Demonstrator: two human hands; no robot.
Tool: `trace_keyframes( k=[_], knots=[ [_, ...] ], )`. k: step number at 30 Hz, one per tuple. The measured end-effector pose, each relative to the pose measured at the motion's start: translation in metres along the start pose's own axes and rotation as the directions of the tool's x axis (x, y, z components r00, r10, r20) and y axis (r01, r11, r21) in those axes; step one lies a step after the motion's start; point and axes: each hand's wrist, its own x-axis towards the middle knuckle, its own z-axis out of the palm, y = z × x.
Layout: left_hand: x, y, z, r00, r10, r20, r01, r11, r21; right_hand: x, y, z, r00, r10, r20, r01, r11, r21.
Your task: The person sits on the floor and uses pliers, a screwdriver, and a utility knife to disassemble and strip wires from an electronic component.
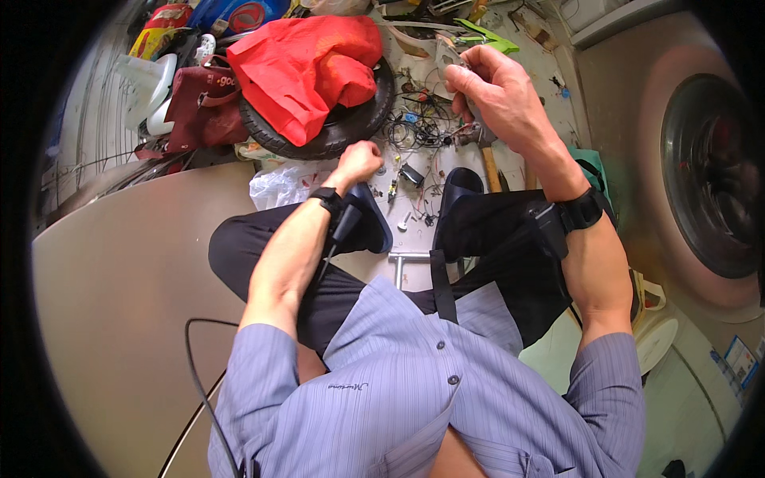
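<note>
My right hand (504, 94) is raised over the far right part of the floor, thumb and fingers pinched on a small clear plastic bag (446, 56). Low over the litter near my left slipper (371, 221) is my left hand (362, 162), its fingers curled in; whatever they may hold is hidden. Just right of it lie a small black block-shaped part (411, 175) and several tiny electronic bits. A tangle of thin black cables (414, 127) spreads beyond them. Beneath my right hand is a hammer with a wooden handle (492, 169).
A red cloth bag (307, 68) covers part of a black tyre (253, 127) at the far left. A maroon bag (203, 111) and a crumpled clear bag (279, 187) are beside it. A front-loading washing machine (649, 119) stands right, a pale panel (135, 263) left.
</note>
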Motion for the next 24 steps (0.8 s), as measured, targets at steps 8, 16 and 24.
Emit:
trace_keyframes(
  k=[8, 16, 24],
  knots=[
    [0.017, -0.019, 0.112, 0.891, -0.424, 0.161, 0.452, 0.794, -0.407, -0.003, -0.023, -0.007, 1.0, -0.012, -0.005, 0.012, 0.992, 0.127],
    [0.034, 0.021, 0.132, 0.767, -0.612, 0.193, 0.613, 0.611, -0.501, -0.009, -0.02, -0.004, 0.995, 0.07, -0.069, -0.07, 0.998, 0.001],
    [0.016, 0.03, 0.119, 0.961, -0.263, -0.08, 0.231, 0.93, -0.287, -0.007, -0.004, -0.005, 0.983, 0.184, -0.013, -0.184, 0.972, -0.149]
  ],
)
